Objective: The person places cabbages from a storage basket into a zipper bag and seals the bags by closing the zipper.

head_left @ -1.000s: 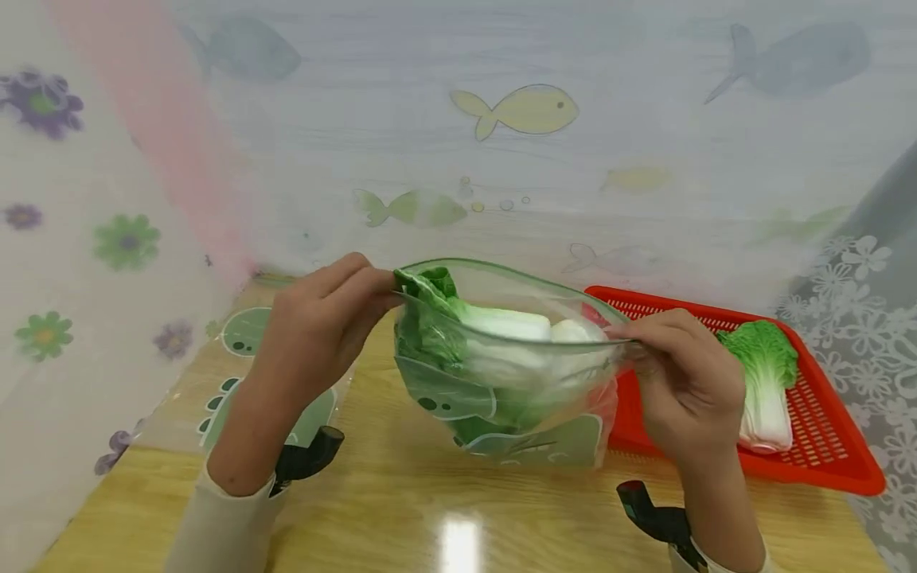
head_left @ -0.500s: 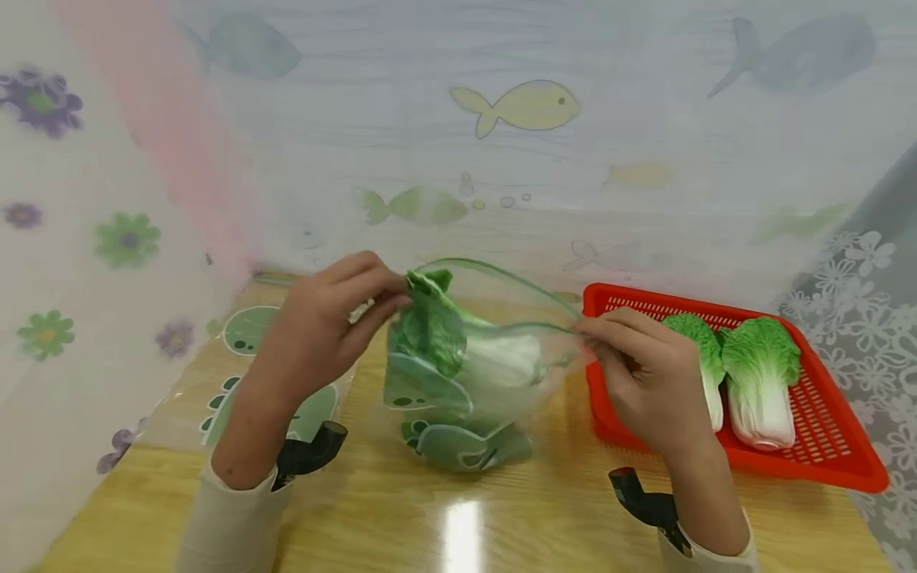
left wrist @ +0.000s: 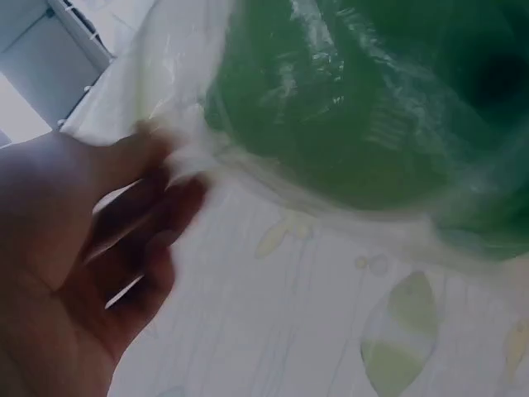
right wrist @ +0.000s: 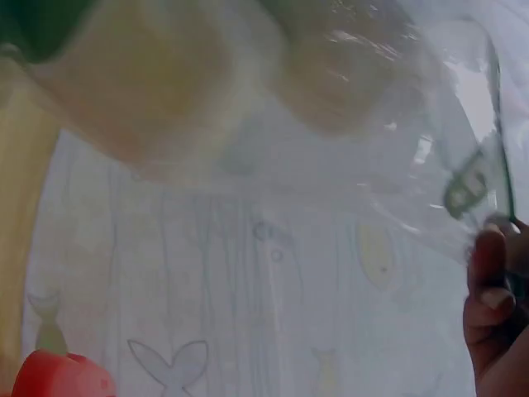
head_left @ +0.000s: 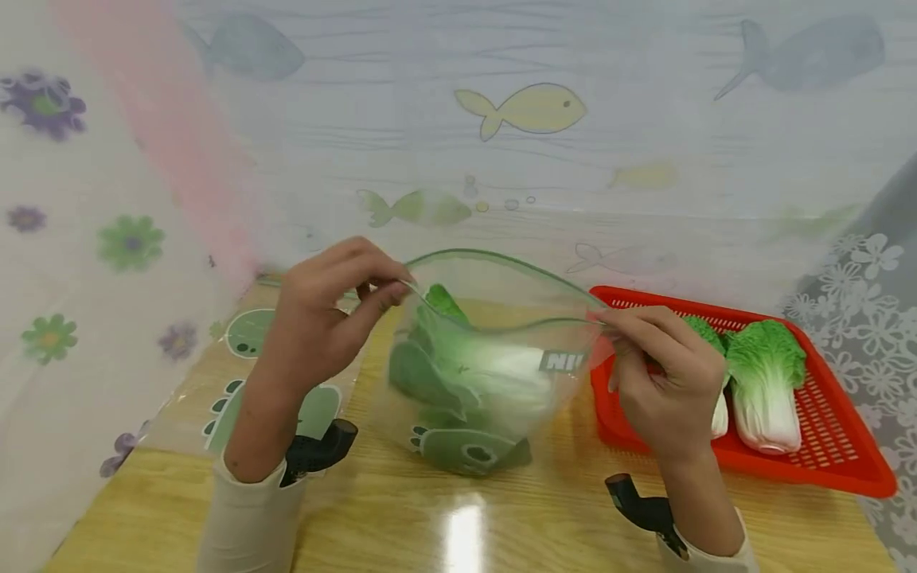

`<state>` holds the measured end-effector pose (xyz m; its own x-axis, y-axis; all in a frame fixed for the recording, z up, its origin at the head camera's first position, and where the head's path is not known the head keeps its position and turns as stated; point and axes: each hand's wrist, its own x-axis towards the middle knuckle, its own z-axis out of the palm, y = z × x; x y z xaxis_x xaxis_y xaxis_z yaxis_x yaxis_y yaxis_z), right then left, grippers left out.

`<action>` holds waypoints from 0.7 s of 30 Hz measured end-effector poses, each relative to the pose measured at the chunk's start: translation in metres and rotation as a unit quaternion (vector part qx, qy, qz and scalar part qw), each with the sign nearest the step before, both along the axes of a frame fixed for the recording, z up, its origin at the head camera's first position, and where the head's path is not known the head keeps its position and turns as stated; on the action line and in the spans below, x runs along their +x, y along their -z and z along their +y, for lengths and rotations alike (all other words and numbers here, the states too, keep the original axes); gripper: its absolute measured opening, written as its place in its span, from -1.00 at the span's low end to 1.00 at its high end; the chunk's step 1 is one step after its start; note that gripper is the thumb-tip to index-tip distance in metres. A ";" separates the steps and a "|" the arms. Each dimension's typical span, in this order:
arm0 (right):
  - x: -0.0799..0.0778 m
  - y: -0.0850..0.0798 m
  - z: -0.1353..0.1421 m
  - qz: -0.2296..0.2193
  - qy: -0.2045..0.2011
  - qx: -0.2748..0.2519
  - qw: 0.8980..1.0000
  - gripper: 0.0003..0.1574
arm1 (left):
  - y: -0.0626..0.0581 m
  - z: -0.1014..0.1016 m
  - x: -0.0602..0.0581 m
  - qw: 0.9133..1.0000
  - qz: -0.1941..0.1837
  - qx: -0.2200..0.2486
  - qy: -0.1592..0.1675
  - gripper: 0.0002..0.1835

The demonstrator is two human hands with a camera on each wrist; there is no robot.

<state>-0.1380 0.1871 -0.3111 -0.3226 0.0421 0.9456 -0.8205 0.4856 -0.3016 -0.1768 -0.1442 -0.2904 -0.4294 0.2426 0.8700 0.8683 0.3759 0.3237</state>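
Observation:
In the head view a clear plastic zip bag with green cartoon prints hangs between both hands, its green-edged mouth spread. Inside it lies Chinese cabbage, leaves to the left and white stalks to the right; how many heads cannot be told through the film. My left hand pinches the left corner of the bag's mouth between thumb and fingers. At the opposite corner my right hand pinches the rim. In the left wrist view the green leaves press against the film; the right wrist view is blurred.
A red plastic basket stands at the right with Chinese cabbages in it, one partly behind the right hand. Another printed bag lies flat at the left on the wooden table. Printed curtains enclose the back and sides.
The cabbage has sunk deeper into the bag, and its leaves no longer stick up by the left fingers. The right hand moved left, then slightly back right, keeping the rim.

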 end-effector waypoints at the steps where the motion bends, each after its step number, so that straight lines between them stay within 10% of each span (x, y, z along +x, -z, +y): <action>1: 0.000 0.000 0.000 -0.002 -0.014 -0.015 1.000 -0.72 | -0.001 -0.001 0.000 1.000 -0.005 0.004 0.006 -0.89; 6: 0.002 0.000 0.003 -0.030 -0.141 -0.108 0.984 -0.82 | -0.004 -0.007 0.007 0.998 -0.055 0.028 0.025 -0.98; 11: 0.014 -0.002 0.017 -0.131 -0.275 -0.210 0.929 -0.60 | -0.007 -0.003 0.017 0.986 -0.107 0.097 0.079 -0.90; 16: 0.022 -0.005 0.029 -0.196 -0.362 -0.260 0.873 -0.71 | -0.009 0.002 0.021 0.973 -0.135 0.175 0.065 -0.75; 19: 0.021 -0.003 0.030 -0.228 -0.363 -0.271 0.862 -0.79 | -0.007 0.002 0.019 0.958 -0.201 0.201 0.043 -0.74; 21: 0.018 -0.001 0.026 -0.253 -0.331 -0.261 0.871 -0.83 | -0.004 0.003 0.017 0.950 -0.236 0.205 0.017 -0.75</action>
<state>-0.1200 0.2135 -0.3097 -0.8089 0.0712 0.5836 -0.5673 -0.3547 -0.7432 -0.1597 -0.1417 -0.2866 -0.7925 -0.0548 0.6074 0.6000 0.1090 0.7926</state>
